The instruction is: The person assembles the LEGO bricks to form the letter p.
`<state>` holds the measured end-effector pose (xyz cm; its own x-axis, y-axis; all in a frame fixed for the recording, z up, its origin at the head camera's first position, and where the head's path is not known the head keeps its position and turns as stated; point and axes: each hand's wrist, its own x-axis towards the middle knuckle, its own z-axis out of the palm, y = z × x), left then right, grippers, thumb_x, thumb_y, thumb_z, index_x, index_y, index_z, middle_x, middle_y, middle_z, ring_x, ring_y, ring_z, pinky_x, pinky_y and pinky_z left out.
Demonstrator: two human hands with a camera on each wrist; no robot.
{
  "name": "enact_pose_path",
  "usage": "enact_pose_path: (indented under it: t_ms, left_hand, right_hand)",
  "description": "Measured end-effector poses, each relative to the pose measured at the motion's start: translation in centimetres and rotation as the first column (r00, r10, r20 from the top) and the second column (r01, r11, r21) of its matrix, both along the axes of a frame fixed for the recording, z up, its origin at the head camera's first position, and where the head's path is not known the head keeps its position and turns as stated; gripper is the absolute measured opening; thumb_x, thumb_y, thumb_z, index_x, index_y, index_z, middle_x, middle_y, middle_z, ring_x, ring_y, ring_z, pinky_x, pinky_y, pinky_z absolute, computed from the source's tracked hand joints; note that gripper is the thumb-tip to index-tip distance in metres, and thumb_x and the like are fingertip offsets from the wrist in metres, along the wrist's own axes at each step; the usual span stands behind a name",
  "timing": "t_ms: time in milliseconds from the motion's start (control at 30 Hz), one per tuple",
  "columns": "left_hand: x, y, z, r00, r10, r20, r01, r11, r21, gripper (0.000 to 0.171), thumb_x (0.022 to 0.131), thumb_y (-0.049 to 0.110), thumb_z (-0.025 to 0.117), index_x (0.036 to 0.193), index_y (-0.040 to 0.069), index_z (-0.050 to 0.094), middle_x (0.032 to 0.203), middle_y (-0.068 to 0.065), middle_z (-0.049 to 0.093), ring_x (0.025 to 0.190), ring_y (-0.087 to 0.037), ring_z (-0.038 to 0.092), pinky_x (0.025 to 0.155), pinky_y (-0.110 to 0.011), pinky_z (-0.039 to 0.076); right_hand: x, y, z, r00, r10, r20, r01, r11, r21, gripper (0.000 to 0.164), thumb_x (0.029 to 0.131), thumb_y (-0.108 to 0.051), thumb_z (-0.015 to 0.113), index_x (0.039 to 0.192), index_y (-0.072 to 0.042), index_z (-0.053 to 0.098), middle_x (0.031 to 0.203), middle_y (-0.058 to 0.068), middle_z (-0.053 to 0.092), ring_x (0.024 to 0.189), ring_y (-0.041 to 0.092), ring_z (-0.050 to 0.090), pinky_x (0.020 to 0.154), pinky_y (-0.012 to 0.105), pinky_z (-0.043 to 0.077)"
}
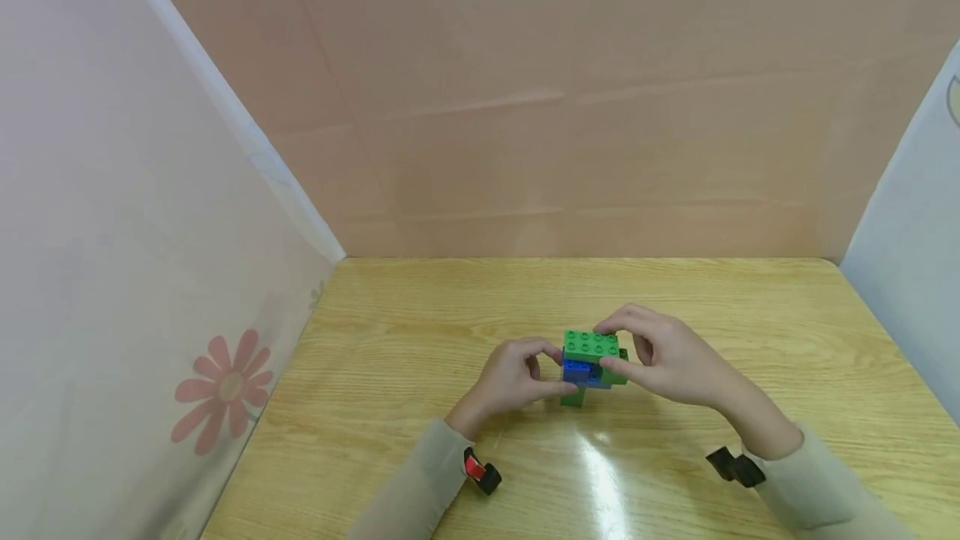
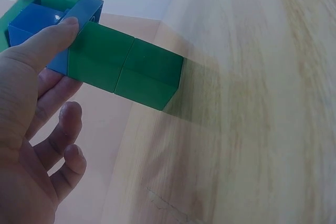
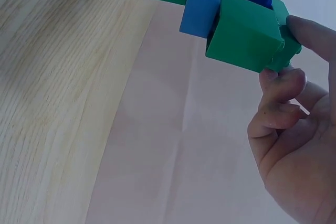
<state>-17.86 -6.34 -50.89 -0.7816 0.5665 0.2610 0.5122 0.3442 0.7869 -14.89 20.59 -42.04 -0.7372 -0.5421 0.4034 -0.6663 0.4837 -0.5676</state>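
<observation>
Both hands hold one structure of stacked toy building bricks near the middle of the table. A studded green brick (image 1: 590, 345) lies across its top. Below it come a dark blue brick (image 1: 576, 372) and a lighter blue brick (image 3: 202, 3), with another green brick (image 3: 244, 32) beside them. Two green bricks (image 2: 126, 66) form a column underneath; whether its foot touches the table I cannot tell. My left hand (image 1: 510, 377) pinches the blue part, thumb in front. From the other side, my right hand (image 1: 675, 361) pinches the top green brick at its right end.
The wood-grain table (image 1: 405, 315) meets a pinkish-brown back wall covering (image 1: 570, 107). A pale panel with a pink flower (image 1: 228, 387) borders the left side, and another pale panel (image 1: 915, 223) the right. Black straps (image 1: 735, 467) show at both wrists.
</observation>
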Motion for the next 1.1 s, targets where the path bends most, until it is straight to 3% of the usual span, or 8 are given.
enact_pose_path:
  t_ms: [567,1100]
  left_hand:
    - [0.01,0.02,0.1,1.0,0.009,0.02,-0.009,1.0,-0.01,0.03,0.082,0.033,0.091,0.105,0.021,0.074,0.092,-0.004,0.074,0.054,-0.002,0.05,0.046,-0.02,0.042]
    - [0.02,-0.06,0.24,1.0,0.008,0.02,-0.008,1.0,-0.016,0.031,0.083,0.033,0.091,0.106,0.021,0.075,0.096,-0.002,0.075,0.055,-0.002,0.05,0.047,-0.02,0.043]
  right_hand:
    - [0.27,-0.08,-0.02,0.999,0.029,-0.037,-0.028,0.999,0.025,0.037,0.087,-0.014,0.086,0.12,-0.019,0.071,0.108,-0.012,0.064,0.057,-0.004,0.039,0.048,0.018,0.038]
    - [0.66,-0.62,0.62,0.993,-0.027,-0.112,0.042,0.989,0.14,0.033,0.084,-0.018,0.088,0.115,-0.018,0.076,0.102,-0.016,0.06,0.057,-0.006,0.037,0.047,0.018,0.038]
